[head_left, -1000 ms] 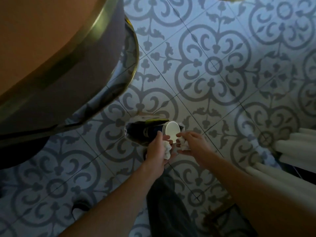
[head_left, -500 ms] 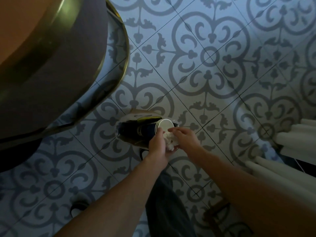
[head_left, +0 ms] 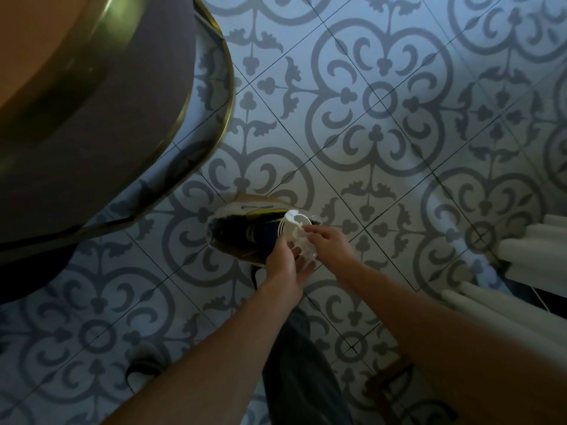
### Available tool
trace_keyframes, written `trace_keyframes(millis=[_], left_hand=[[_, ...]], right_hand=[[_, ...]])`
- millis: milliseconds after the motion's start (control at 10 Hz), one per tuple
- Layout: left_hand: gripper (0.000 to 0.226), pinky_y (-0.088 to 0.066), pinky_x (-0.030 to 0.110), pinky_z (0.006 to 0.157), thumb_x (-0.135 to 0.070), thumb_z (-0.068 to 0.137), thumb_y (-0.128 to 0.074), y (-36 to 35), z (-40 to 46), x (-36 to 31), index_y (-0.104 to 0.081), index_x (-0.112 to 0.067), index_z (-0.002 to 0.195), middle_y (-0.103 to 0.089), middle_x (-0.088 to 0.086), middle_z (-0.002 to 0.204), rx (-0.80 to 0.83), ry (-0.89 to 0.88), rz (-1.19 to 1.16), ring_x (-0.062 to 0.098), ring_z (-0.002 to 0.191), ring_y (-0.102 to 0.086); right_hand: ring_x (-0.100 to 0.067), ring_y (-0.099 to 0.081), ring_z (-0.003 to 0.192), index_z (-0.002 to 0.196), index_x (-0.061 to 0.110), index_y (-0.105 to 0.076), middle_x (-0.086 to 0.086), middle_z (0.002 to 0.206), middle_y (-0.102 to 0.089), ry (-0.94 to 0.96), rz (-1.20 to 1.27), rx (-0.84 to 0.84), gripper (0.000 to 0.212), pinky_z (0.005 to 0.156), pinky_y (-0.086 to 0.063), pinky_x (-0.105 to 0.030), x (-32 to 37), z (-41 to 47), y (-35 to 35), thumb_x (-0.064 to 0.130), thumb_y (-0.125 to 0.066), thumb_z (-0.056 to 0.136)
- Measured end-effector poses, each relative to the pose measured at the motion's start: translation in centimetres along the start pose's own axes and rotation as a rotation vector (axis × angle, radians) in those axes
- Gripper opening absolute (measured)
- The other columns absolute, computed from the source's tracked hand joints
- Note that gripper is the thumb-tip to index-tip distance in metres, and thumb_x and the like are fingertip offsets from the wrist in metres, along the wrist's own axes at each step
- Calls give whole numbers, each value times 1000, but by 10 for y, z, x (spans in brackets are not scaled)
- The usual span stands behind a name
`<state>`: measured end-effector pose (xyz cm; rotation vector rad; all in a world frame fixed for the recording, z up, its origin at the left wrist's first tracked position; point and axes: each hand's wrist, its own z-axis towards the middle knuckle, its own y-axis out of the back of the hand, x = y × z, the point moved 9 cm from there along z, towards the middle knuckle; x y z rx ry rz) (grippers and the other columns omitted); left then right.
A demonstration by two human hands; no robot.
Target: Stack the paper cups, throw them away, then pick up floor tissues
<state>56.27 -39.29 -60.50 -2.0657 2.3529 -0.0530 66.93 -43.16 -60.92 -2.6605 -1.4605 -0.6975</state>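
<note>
A crumpled white tissue wad sits between my two hands, right at the mouth of a dark blue paper cup with a white rim. The cup lies on its side in a small bin with a clear liner bag on the patterned tile floor. My left hand cups the wad from below and the left. My right hand pinches it from the right, fingertips against the cup rim. The rest of the bin's contents are too dark to make out.
A round table with a brass rim overhangs the upper left, its brass base ring close to the bin. A white radiator stands at the right. My shoe, trouser leg and a wooden piece are below.
My hands, each with a bit of tissue, have come together. The tissue is now one wad pressed at the cup's mouth over the bin.
</note>
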Motion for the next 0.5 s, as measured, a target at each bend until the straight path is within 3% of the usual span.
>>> trace_keyframes(millis=[100,200,300,400,500], left_hand=[[26,-50,47,100,-35,98,-47,1,-2,0,-59,-13,101,-66,13,104,-16,-7,14,27,100,-64],[23,-54,45,95,-31,98,-49,10,-3,-2,-59,-12,91,-65,12,99,-80,-35,28,26,93,-65],[22,-56,41,89,-27,99,-47,17,-6,-5,-58,-12,88,-63,10,93,-104,-67,21,24,88,-65],[22,-57,38,82,-25,99,-45,23,-12,-10,-60,-13,89,-64,8,94,-105,-108,65,21,86,-66],[17,-58,37,75,-22,98,-49,35,-13,-16,-62,-12,95,-65,10,105,-140,-133,92,23,93,-65]], right_hand=[[-10,-64,84,125,18,-59,2,96,-65,14,-28,-4,31,70,-50,-23,1,0,0,18,-43,99],[-13,-62,84,131,18,-55,4,98,-64,46,-97,-31,34,80,-56,-35,2,1,3,18,-42,99],[-14,-57,73,136,21,-49,5,99,-63,59,-151,-61,40,71,-54,-33,2,-1,4,15,-42,97],[-8,-57,66,140,24,-43,3,124,-58,71,-229,-82,46,53,-44,-17,-1,-2,5,16,-44,95],[-6,-60,73,138,21,-46,-1,126,-60,65,-234,-72,43,54,-43,-16,-6,-5,2,19,-46,95]])
